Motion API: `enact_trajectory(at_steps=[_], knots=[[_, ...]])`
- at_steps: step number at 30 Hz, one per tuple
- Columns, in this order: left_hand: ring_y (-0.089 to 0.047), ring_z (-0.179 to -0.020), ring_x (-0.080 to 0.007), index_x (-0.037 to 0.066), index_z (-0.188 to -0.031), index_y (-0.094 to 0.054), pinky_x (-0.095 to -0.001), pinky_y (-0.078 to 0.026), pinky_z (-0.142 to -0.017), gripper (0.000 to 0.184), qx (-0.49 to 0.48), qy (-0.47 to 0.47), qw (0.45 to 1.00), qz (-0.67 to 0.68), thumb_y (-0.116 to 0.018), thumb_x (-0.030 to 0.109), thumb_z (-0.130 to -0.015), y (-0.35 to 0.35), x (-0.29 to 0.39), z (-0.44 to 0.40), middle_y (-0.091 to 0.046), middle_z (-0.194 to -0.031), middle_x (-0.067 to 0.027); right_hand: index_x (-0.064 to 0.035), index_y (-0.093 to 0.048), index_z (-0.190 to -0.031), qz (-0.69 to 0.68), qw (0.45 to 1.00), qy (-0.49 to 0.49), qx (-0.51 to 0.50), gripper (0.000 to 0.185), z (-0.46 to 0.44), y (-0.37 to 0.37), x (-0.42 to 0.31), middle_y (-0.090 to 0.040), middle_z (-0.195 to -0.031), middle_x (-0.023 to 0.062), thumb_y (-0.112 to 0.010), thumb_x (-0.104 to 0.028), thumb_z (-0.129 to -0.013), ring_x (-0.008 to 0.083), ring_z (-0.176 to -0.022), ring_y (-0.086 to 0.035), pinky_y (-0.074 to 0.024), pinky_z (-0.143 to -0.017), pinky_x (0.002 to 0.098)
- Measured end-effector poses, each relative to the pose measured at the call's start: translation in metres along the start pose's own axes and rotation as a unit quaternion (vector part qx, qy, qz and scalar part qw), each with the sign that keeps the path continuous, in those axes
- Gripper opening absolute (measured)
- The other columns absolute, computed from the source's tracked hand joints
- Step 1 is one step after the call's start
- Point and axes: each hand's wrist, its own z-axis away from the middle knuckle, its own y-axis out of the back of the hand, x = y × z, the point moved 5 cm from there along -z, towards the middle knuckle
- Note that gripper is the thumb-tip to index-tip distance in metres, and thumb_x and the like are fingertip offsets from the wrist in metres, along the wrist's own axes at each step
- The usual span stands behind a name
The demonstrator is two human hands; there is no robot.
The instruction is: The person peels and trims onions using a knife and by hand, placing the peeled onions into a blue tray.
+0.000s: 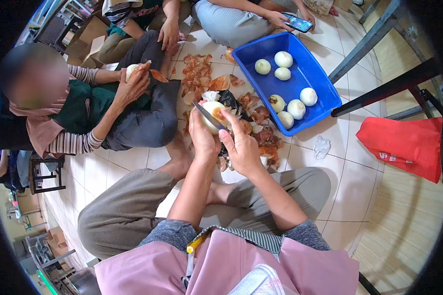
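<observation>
My left hand (202, 133) is wrapped round a pale peeled onion (212, 106) in front of me. In my right hand (240, 148) is a knife (207, 114), its dark blade lying across the onion's face. My right forefinger rests against the onion near a brownish patch, and the knife's handle is hidden in the palm. Beneath both hands spreads a heap of brown onion skins (263, 140) on the tiles. Ahead and to the right stands a blue plastic tub (286, 132) with several peeled onions (296, 109) inside.
At the left a seated co-worker holds another onion (131, 73). Another person at the top holds a phone (299, 22). More skins (197, 73) lie on the floor. Metal table legs (364, 44), a red bag (403, 145) and a crumpled clear plastic bag (322, 147) are to the right.
</observation>
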Motion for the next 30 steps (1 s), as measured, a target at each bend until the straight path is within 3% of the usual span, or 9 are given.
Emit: enact_trajectory(at_steps=[4, 8, 11, 12, 13, 15, 18, 21, 30], knots=[[-0.063, -0.096, -0.0201, 0.002, -0.121, -0.053, -0.0326, -0.053, -0.083, 0.038, 0.028, -0.09, 0.985, -0.142, -0.046, 0.034, -0.101, -0.014, 0.012, 0.019, -0.061, -0.108, -0.0113, -0.0154, -0.046, -0.14, 0.016, 0.998, -0.021, 0.051, 0.043, 0.001, 0.002, 0.001, -0.069, -0.094, 0.022, -0.046, -0.037, -0.103, 0.0437, -0.08, -0.067, -0.0526, -0.07, 0.0501], [-0.063, -0.099, -0.0207, 0.004, -0.12, -0.053, -0.0352, -0.052, -0.086, 0.036, 0.027, -0.188, 0.973, -0.13, -0.047, 0.034, -0.1, -0.032, 0.003, 0.039, -0.061, -0.11, -0.0105, -0.0133, -0.052, -0.131, -0.061, 0.994, -0.053, 0.067, 0.037, -0.004, 0.017, 0.017, -0.068, -0.111, 0.0185, -0.047, -0.037, -0.104, 0.0391, -0.095, -0.068, -0.0534, -0.079, 0.0455], [-0.064, -0.1, -0.0229, 0.006, -0.12, -0.053, -0.0388, -0.053, -0.088, 0.04, -0.042, -0.045, 0.998, 0.031, -0.046, 0.04, -0.1, -0.042, 0.007, 0.028, -0.063, -0.11, -0.0109, -0.0141, -0.051, -0.132, -0.065, 0.995, 0.009, 0.072, 0.037, -0.006, 0.026, 0.011, -0.068, -0.111, 0.0182, -0.048, -0.037, -0.103, 0.038, -0.095, -0.068, -0.0531, -0.08, 0.0436], [-0.065, -0.1, -0.0247, 0.008, -0.121, -0.053, -0.0412, -0.053, -0.089, 0.047, -0.1, 0.086, 0.99, 0.046, -0.043, 0.048, -0.1, -0.046, 0.012, 0.022, -0.065, -0.108, -0.0115, -0.0145, -0.051, -0.133, -0.058, 0.994, 0.043, 0.078, 0.037, -0.006, 0.029, 0.006, -0.069, -0.11, 0.018, -0.049, -0.037, -0.103, 0.038, -0.094, -0.068, -0.053, -0.08, 0.0433], [-0.066, -0.098, -0.0228, 0.009, -0.122, -0.054, -0.04, -0.054, -0.088, 0.053, -0.133, 0.176, 0.975, 0.038, -0.04, 0.055, -0.1, -0.046, 0.016, 0.02, -0.066, -0.105, -0.011, -0.0138, -0.049, -0.135, -0.052, 0.996, 0.036, 0.061, 0.039, -0.005, 0.03, 0.007, -0.069, -0.107, 0.0184, -0.049, -0.037, -0.103, 0.0381, -0.091, -0.068, -0.0528, -0.078, 0.0437], [-0.066, -0.098, -0.0211, 0.008, -0.121, -0.055, -0.037, -0.054, -0.086, 0.054, -0.135, 0.188, 0.967, -0.105, -0.041, 0.056, -0.1, -0.041, 0.024, 0.021, -0.066, -0.105, -0.0107, -0.0124, -0.045, -0.139, -0.041, 0.999, 0.024, 0.027, 0.044, -0.005, 0.03, 0.008, -0.069, -0.1, 0.0192, -0.049, -0.038, -0.102, 0.0384, -0.087, -0.068, -0.0524, -0.075, 0.0444], [-0.066, -0.095, -0.0198, 0.007, -0.121, -0.056, -0.0354, -0.055, -0.082, 0.049, -0.084, 0.14, 0.984, -0.073, -0.045, 0.051, -0.1, -0.028, 0.012, 0.012, -0.066, -0.105, -0.0101, -0.0089, -0.038, -0.144, -0.081, 0.996, -0.042, -0.012, 0.051, -0.001, 0.024, 0.003, -0.068, -0.088, 0.021, -0.048, -0.038, -0.103, 0.0401, -0.08, -0.068, -0.0511, -0.069, 0.0465], [-0.066, -0.091, -0.0203, 0.006, -0.12, -0.055, -0.0364, -0.056, -0.079, 0.044, -0.076, 0.063, 0.993, -0.059, -0.049, 0.044, -0.1, -0.025, 0.01, 0.011, -0.065, -0.103, -0.0093, -0.0059, -0.035, -0.145, -0.065, 0.998, -0.005, 0.026, 0.053, 0.001, 0.021, 0.001, -0.066, -0.082, 0.0221, -0.047, -0.036, -0.103, 0.0423, -0.075, -0.067, -0.0495, -0.065, 0.0489], [-0.063, -0.095, -0.0192, 0.003, -0.121, -0.052, -0.0327, -0.052, -0.084, 0.034, -0.055, -0.045, 0.996, -0.059, -0.049, 0.029, -0.099, -0.027, 0.018, 0.026, -0.062, -0.105, -0.0111, -0.0124, -0.044, -0.139, -0.035, 0.997, 0.021, 0.065, 0.041, 0.001, 0.014, -0.003, -0.068, -0.093, 0.0244, -0.047, -0.034, -0.104, 0.0441, -0.08, -0.067, -0.0515, -0.069, 0.0491]])
